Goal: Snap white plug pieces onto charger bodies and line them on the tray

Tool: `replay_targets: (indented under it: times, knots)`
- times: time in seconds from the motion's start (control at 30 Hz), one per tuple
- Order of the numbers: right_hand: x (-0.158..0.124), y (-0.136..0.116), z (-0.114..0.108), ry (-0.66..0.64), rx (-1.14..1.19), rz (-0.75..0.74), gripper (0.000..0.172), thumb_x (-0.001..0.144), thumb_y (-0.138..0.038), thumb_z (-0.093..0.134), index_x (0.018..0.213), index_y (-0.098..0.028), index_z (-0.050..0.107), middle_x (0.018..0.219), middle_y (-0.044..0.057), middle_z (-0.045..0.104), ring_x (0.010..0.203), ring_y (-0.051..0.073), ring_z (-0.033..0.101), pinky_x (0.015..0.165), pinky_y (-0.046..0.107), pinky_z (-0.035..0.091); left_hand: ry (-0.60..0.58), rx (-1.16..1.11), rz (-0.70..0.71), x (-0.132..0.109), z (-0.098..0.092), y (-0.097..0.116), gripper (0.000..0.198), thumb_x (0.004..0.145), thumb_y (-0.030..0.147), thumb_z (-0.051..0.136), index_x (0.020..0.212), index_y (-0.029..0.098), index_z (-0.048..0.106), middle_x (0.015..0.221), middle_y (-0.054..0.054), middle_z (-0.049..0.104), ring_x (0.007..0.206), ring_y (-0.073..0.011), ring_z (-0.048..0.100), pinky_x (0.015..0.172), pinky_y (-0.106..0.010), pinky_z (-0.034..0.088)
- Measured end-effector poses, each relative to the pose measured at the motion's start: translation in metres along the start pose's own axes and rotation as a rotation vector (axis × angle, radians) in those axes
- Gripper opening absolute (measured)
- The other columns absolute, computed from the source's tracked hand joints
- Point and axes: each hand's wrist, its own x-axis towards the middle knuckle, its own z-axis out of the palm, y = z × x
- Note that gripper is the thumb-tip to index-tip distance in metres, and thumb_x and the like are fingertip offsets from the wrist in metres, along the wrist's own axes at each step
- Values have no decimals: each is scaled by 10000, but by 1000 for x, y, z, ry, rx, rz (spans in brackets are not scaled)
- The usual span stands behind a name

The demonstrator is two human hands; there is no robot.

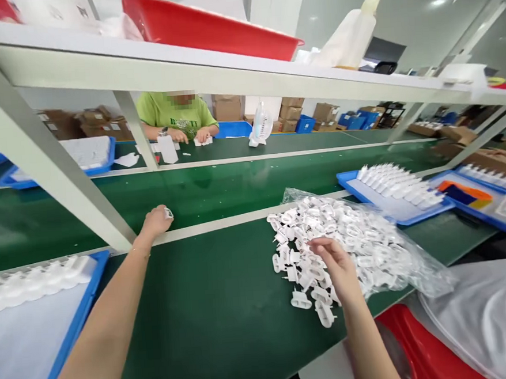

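The heap of small white plastic parts (361, 245) lay on the near green worktable (201, 320), right of centre, spilling out of a clear plastic bag (432, 275), with a few loose ones at its near-left edge. The right hand (333, 259) was at the left side of the heap, fingers half curled and fingertips down among the parts; whether it had hold of one, I could not tell. The left hand (155, 220) was well apart from the heap, closed around a single white piece (168, 213) that showed at its fingertips, above the pale strip (212, 225) between the table and the green belt (235, 182). At the far left, a blue tray (83, 311) carried a row of white units (34, 283); beyond the heap to the right, another blue tray (405, 223) held upright white pieces (398, 185) in rows. Across the belt, a co-worker in a green shirt (176, 113) had both hands at small white items, with a white fan (262, 125) nearby. Overhead, a shelf (228, 78) bore a red bin (207, 31) and a squeeze bottle (353, 38), tilted in this view
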Motion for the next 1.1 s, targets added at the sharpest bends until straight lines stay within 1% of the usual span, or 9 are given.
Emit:
replay_targets:
  times: [0.1, 0.2, 0.27, 0.37, 0.47, 0.6, 0.77, 0.93, 1.1]
  knots:
    - [0, 4, -1, -233, -366, -109, 244, 883, -345, 455, 1071, -245, 575, 1151, 78, 599, 1087, 247, 543, 929, 434, 440, -57, -507, -106, -24, 25, 23, 332, 725, 340, 570, 963, 117, 510, 1043, -137, 603, 1023, -278, 570, 853, -407, 480]
    - [1, 10, 19, -477, -697, -255, 408, 838, -288, 500, 1245, -281, 482, 1376, 58, 450, 1300, 272, 352, 1050, 496, 311, -257, -1233, -186, -67, 57, 65, 371, 751, 380, 556, 1020, 124, 537, 1133, -151, 599, 1041, -254, 578, 914, -414, 469]
    - [3, 15, 34, -560, -869, -284, 499, 803, -278, 540, 1293, -262, 442, 1456, 69, 345, 1363, 294, 235, 1085, 544, 220, -371, -1349, -247, -96, 76, 90, 354, 741, 348, 589, 1013, 126, 540, 1117, -157, 610, 1020, -257, 592, 928, -427, 457]
    - [7, 21, 49, -567, -1019, -288, 404, 767, -213, 563, 1170, -215, 532, 1470, 102, 313, 1381, 314, 177, 1086, 585, 153, -514, -1177, -207, -132, 94, 108, 354, 734, 299, 637, 1033, 169, 501, 1131, -125, 604, 1015, -231, 590, 909, -408, 452]
    - [8, 21, 55, -583, -1029, -305, 255, 756, -191, 551, 1008, -214, 585, 1459, 88, 337, 1380, 305, 183, 1079, 583, 157, -646, -766, 44, -154, 102, 106, 312, 774, 307, 603, 1052, 207, 500, 1075, -70, 603, 930, -193, 581, 823, -354, 462]
    - [5, 13, 60, -528, -902, -310, 259, 838, -215, 444, 1073, -219, 553, 1342, 93, 490, 1323, 274, 325, 1081, 591, 109, -610, -379, 357, -162, 104, 101, 249, 801, 225, 536, 1048, 240, 567, 1031, -44, 571, 944, -200, 514, 824, -338, 429]
    - [2, 4, 72, -428, -656, -281, 304, 924, -225, 301, 1157, -222, 497, 936, 60, 669, 951, 224, 609, 1021, 505, 300, -527, -324, 480, -159, 99, 100, 239, 801, 211, 545, 1033, 246, 590, 1034, -40, 555, 999, -210, 473, 873, -345, 403]
    - [-1, -1, 83, -262, -514, -132, 318, 900, -395, 415, 1131, -190, 486, 767, 41, 619, 735, 222, 588, 707, 356, 475, -497, -295, 580, -160, 98, 98, 210, 842, 215, 495, 1027, 233, 593, 992, -57, 534, 969, -208, 463, 842, -332, 412]
    - [0, -3, 87, -229, -388, -182, 245, 883, -389, 470, 950, -203, 615, 847, 57, 586, 740, 185, 564, 712, 317, 468, -494, -277, 591, -162, 99, 97, 222, 852, 214, 474, 1039, 242, 592, 983, -55, 504, 955, -203, 469, 839, -322, 417]
